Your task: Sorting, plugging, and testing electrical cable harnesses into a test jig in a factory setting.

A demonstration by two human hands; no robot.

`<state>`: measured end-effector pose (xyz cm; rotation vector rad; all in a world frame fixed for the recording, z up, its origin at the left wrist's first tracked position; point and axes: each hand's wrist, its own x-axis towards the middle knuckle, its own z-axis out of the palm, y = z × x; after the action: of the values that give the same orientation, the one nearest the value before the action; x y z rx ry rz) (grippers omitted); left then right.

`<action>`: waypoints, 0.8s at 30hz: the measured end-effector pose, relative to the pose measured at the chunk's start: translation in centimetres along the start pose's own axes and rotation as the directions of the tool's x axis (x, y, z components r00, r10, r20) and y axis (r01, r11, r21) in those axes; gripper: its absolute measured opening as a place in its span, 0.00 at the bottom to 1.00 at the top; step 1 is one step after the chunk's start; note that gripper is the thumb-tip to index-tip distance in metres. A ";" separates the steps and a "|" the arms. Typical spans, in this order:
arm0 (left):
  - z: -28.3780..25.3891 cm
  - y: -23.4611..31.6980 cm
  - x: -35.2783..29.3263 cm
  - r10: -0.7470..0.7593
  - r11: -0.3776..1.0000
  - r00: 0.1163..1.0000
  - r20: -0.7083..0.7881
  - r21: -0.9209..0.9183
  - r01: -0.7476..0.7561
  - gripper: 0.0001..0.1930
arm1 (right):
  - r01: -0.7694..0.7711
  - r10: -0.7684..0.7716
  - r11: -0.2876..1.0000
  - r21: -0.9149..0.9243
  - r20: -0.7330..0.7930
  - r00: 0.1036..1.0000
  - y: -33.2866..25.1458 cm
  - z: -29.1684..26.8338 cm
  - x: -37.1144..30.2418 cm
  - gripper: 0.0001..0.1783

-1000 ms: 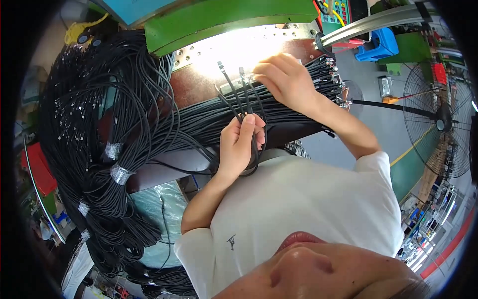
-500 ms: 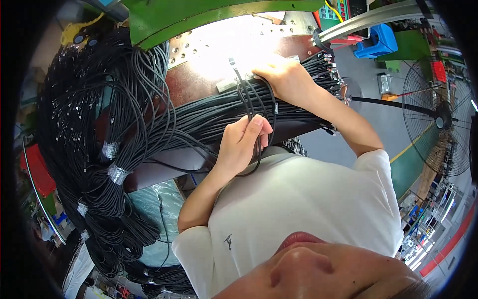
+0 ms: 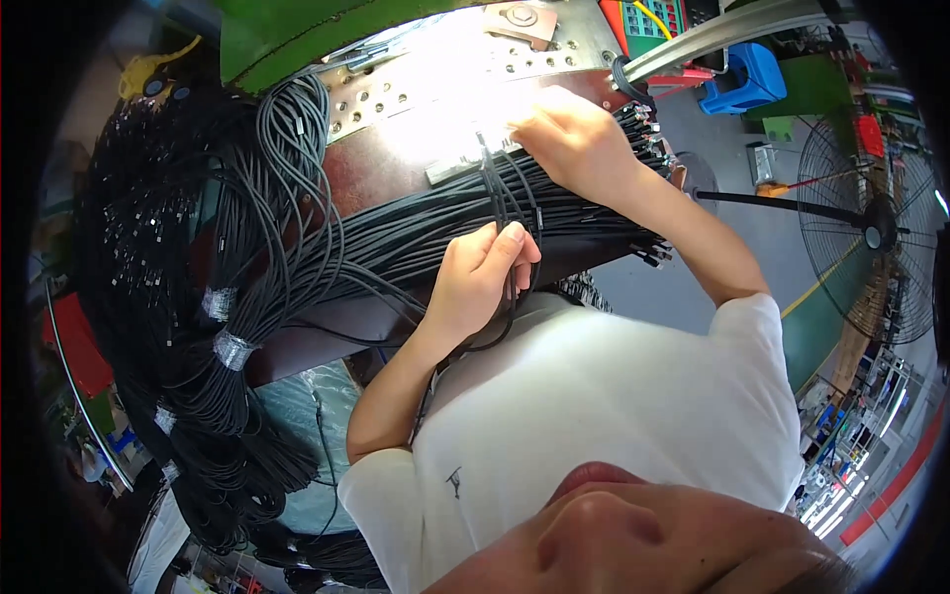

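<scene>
Black cables (image 3: 498, 203), a few strands, in the left hand (image 3: 477, 277), head view. Fingers closed around them, thumb lying along the top; the upper ends stand out beyond the grip toward the lamp-lit area, and a loop hangs below the hand, near the white shirt (image 3: 594, 386). One pale cable end (image 3: 482, 141) shows at the edge of the glare.

Right hand (image 3: 582, 148) farther out, over the far side of the bench (image 3: 361, 178). Its fingers are bent, thumb and forefinger close together at the bright patch; cannot tell whether they grip anything, glare washing out the tips. A strand from the left-hand group curves up near them.

Under both hands: a thick cable bundle (image 3: 396, 238) laid across the reddish-brown bench, connector ends (image 3: 648, 139) gathered at the right. Pale flat strip (image 3: 447, 172) just beyond the bundle. Behind it, a perforated metal plate (image 3: 371, 104) and a green machine beam (image 3: 297, 40).

Left side: large hanging mass of black cables with small pale ends (image 3: 139, 228), hanks bound by a silvery tie (image 3: 235, 349). Right side: blue stool (image 3: 744, 77) on the floor, black-caged fan (image 3: 876, 238).
</scene>
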<state>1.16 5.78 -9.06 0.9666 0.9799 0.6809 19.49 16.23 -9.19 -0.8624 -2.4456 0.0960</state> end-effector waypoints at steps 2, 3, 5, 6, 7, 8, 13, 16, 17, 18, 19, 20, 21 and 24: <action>0.2 0.8 0.6 -0.002 0.993 0.999 0.039 0.117 -0.002 0.19 | 0.082 -0.082 0.997 -0.004 -0.061 0.995 -0.7 -0.5 2.0 0.11; 0.6 1.8 0.5 0.025 0.982 0.998 0.049 0.188 -0.034 0.19 | 0.068 -0.069 0.998 -0.009 -0.061 0.996 -0.6 -0.2 1.4 0.11; 0.2 2.0 -0.3 0.041 0.972 0.997 0.064 0.227 -0.054 0.15 | -0.050 0.055 0.995 0.091 -0.054 0.997 1.2 1.3 0.2 0.10; 0.3 1.9 -1.1 0.059 0.985 0.997 0.047 0.162 -0.066 0.15 | -0.227 0.236 0.955 0.190 -0.027 0.971 1.8 0.9 -1.0 0.09; 0.1 2.0 -1.4 0.074 0.985 0.997 -0.009 0.154 -0.072 0.17 | -0.195 0.201 0.957 0.214 -0.008 0.979 2.8 0.7 -1.5 0.08; 0.0 2.4 -1.5 0.131 0.980 0.991 -0.038 0.156 -0.124 0.20 | -0.171 0.174 0.954 0.246 0.013 0.985 2.7 0.7 -2.0 0.08; -0.5 2.5 1.1 0.216 0.906 0.974 -0.072 -0.356 -0.228 0.24 | -0.232 0.211 0.929 0.288 0.104 0.972 1.9 0.8 -2.1 0.09; 0.5 3.3 2.4 0.206 0.914 0.972 -0.116 -0.331 -0.234 0.25 | -0.189 0.172 0.964 0.187 0.101 0.980 2.0 0.9 -2.2 0.08; 1.1 3.6 2.6 0.166 0.944 0.962 -0.217 -0.248 -0.219 0.27 | -0.195 0.180 0.963 0.187 0.095 0.979 1.9 1.0 -2.3 0.08; 0.9 3.6 2.8 0.165 0.945 0.963 -0.215 -0.246 -0.217 0.27 | -0.201 0.187 0.962 0.186 0.089 0.978 1.8 1.0 -2.4 0.08; 0.6 3.5 3.0 0.115 0.944 0.985 -0.127 -0.296 -0.149 0.28 | -0.224 0.201 0.945 0.238 0.118 0.972 1.7 0.7 -2.3 0.09; 0.4 3.4 3.2 0.071 0.938 0.997 -0.038 -0.338 -0.079 0.29 | -0.223 0.201 0.946 0.237 0.114 0.973 1.8 0.7 -2.3 0.09; 1.2 3.3 3.1 0.101 0.910 0.993 -0.066 -0.397 -0.119 0.29 | -0.212 0.188 0.949 0.232 0.124 0.974 1.9 0.8 -2.3 0.09; 1.5 3.1 3.2 0.141 0.874 0.975 -0.173 -0.441 -0.204 0.23 | -0.207 0.181 0.950 0.233 0.126 0.975 1.9 0.8 -2.2 0.10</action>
<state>3.67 9.23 -7.10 0.5971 0.8020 1.0864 21.53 16.49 -11.34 -1.0035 -2.3707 0.5163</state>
